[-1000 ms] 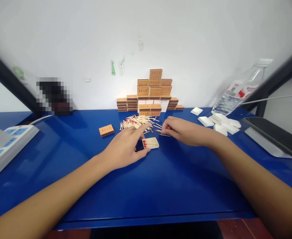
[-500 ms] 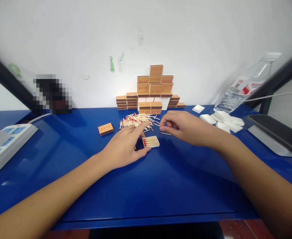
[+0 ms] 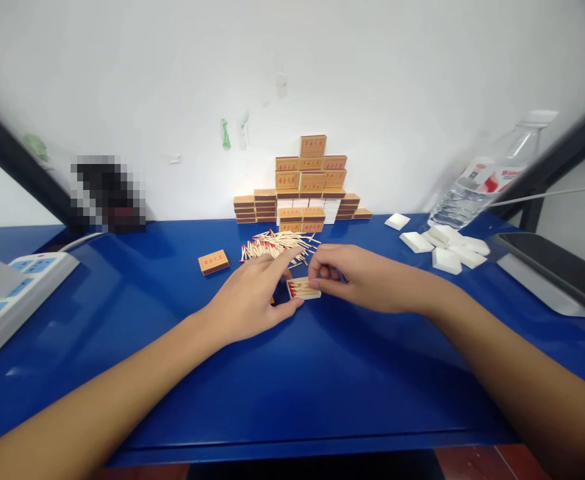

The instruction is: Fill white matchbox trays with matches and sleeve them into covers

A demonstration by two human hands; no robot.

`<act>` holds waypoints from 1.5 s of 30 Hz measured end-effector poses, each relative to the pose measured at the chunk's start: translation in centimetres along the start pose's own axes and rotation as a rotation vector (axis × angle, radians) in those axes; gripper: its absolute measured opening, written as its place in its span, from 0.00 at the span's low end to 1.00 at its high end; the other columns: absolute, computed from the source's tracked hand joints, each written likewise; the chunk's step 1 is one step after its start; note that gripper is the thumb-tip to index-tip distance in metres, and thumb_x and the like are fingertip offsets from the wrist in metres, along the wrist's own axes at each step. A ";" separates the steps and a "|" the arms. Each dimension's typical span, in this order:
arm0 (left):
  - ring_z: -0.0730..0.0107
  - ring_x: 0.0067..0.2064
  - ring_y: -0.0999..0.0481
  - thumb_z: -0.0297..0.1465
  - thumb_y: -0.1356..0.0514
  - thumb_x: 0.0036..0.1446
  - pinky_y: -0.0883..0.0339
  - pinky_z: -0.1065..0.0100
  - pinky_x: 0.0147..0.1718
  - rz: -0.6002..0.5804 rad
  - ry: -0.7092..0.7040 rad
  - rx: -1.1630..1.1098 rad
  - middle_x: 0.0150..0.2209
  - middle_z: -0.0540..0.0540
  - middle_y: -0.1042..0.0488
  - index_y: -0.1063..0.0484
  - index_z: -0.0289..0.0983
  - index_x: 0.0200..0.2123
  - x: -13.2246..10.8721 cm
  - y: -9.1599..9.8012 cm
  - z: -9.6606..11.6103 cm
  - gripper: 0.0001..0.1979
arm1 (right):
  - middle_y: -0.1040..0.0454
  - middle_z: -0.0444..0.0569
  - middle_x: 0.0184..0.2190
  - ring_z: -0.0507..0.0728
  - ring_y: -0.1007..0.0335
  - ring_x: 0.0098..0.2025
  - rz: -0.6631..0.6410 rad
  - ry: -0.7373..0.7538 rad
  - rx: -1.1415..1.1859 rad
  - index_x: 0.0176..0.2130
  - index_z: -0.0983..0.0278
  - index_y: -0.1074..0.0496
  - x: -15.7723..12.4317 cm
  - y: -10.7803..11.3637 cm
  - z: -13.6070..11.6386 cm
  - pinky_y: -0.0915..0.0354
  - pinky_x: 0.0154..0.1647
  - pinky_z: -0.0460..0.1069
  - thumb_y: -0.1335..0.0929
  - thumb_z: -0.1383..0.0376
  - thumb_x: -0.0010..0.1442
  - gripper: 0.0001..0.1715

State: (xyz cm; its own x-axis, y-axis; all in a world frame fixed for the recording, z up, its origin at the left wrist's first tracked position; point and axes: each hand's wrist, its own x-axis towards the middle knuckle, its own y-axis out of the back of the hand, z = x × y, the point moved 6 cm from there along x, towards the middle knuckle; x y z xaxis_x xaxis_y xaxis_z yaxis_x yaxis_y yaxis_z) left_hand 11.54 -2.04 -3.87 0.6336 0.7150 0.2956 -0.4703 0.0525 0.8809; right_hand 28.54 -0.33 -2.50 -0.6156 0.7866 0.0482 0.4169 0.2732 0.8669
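My left hand (image 3: 252, 293) is curled around a matchbox, its thumb and fingers on either side of the white inner tray (image 3: 313, 298). Red-tipped matches (image 3: 300, 288) lie in that tray, and part of the box's brown sleeve shows under my palm. Over the tray's right end, my right hand (image 3: 355, 277) has thumb and fingers pinched together on a match, mostly hidden by the fingertips. Just behind both hands is a loose heap of matches (image 3: 277, 245). A closed matchbox (image 3: 213, 261) lies to the left.
Stacked matchboxes (image 3: 311, 180) stand against the wall. Several white trays (image 3: 446, 261) lie at the right, before a leaning water bottle (image 3: 492, 173) and near a phone (image 3: 557, 267). A power strip (image 3: 27, 280) sits on the blue table (image 3: 297, 380) at the left.
My right hand has moved left and nearer, from beside the heap to the tray's right end. My left hand keeps its place around the matchbox. The view has tilted slightly.
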 end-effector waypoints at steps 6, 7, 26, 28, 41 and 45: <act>0.54 0.54 0.22 0.35 0.34 0.64 0.27 0.51 0.55 0.013 -0.017 -0.013 0.49 0.45 0.20 0.44 0.43 0.72 -0.2 0.0 0.3 0.37 | 0.24 0.50 0.36 0.58 0.31 0.36 0.340 -0.167 -0.142 0.37 0.62 0.25 0.9 1.7 3.5 0.38 0.38 0.53 0.31 0.59 0.66 0.09; 0.54 0.54 0.22 0.35 0.34 0.64 0.27 0.51 0.55 0.009 -0.016 -0.015 0.49 0.44 0.20 0.44 0.43 0.72 -0.2 -0.1 0.4 0.37 | 0.24 0.52 0.38 0.59 0.30 0.39 0.399 -0.186 -0.176 0.39 0.62 0.25 1.1 1.9 4.3 0.37 0.41 0.54 0.29 0.56 0.65 0.12; 0.53 0.53 0.21 0.35 0.34 0.64 0.27 0.51 0.54 0.019 -0.001 -0.027 0.48 0.44 0.19 0.46 0.43 0.73 -0.1 -0.1 -0.1 0.38 | 0.26 0.53 0.40 0.62 0.32 0.46 0.147 -0.004 -0.011 0.37 0.60 0.30 0.4 0.3 1.0 0.35 0.47 0.56 0.37 0.56 0.72 0.14; 0.53 0.53 0.21 0.35 0.34 0.64 0.27 0.51 0.53 0.025 -0.010 -0.032 0.48 0.44 0.19 0.47 0.43 0.73 -0.1 0.0 -0.1 0.39 | 0.25 0.52 0.41 0.61 0.32 0.45 0.079 0.057 0.025 0.38 0.60 0.28 0.4 -0.2 -0.1 0.35 0.47 0.55 0.36 0.56 0.72 0.14; 0.54 0.52 0.21 0.36 0.34 0.64 0.27 0.51 0.53 0.013 0.008 -0.024 0.49 0.45 0.19 0.45 0.44 0.72 -0.1 0.0 0.0 0.38 | 0.22 0.52 0.34 0.59 0.28 0.35 0.035 -0.283 -0.165 0.36 0.62 0.26 0.7 2.1 8.6 0.36 0.37 0.53 0.32 0.57 0.66 0.12; 0.54 0.53 0.21 0.34 0.34 0.64 0.27 0.50 0.54 0.018 -0.008 -0.029 0.49 0.45 0.19 0.46 0.45 0.73 -0.1 0.1 0.0 0.38 | 0.23 0.51 0.34 0.59 0.29 0.36 0.106 -0.211 -0.139 0.36 0.61 0.27 1.0 1.8 6.6 0.37 0.38 0.53 0.33 0.57 0.67 0.11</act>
State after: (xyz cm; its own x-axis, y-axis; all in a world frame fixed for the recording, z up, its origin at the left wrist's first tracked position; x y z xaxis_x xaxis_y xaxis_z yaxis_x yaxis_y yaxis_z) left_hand 11.48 -2.10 -3.80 0.6298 0.7104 0.3140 -0.4992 0.0605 0.8644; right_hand 33.08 4.60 -4.13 -0.4143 0.9087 0.0507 0.3670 0.1158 0.9230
